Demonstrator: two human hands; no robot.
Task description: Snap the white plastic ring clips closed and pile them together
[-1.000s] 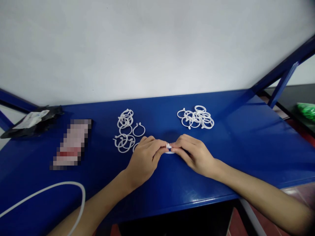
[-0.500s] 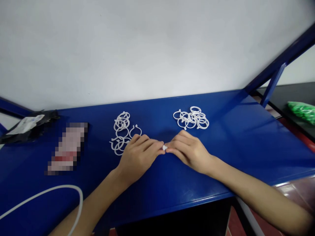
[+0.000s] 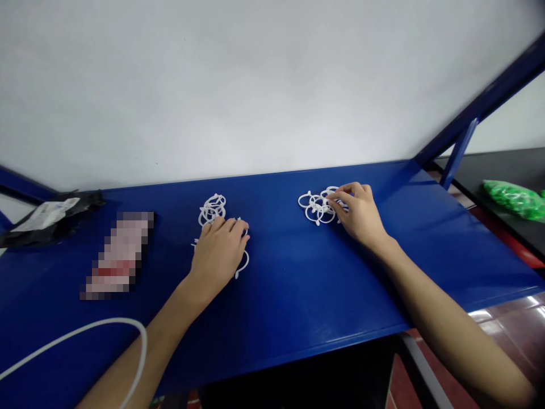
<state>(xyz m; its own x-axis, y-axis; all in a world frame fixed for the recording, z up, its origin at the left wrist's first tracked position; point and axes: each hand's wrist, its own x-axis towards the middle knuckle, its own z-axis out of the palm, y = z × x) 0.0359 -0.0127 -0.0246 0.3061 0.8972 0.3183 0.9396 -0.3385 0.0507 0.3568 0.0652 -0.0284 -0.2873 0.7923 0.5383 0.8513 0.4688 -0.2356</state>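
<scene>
Left hand (image 3: pixel 219 250) lies flat, fingers loose, over the left ring pile (image 3: pixel 212 208) on the blue worktop (image 3: pixel 289 284); right hand (image 3: pixel 361 215) has fingertips bunched at the right ring pile (image 3: pixel 315 208), pinching or not I cannot tell; interlocked rings could drag and scatter.

On the desk (image 3: pixel 298 284), the left hand (image 3: pixel 219 253) lies on the left ring pile (image 3: pixel 212 207) and the right hand (image 3: pixel 360 216) touches the right ring pile (image 3: pixel 317 207). Further left lies a blurred item (image 3: pixel 119 253), with a bag (image 3: pixel 46 218) behind it and a tube (image 3: pixel 106 329) in front of it.
</scene>
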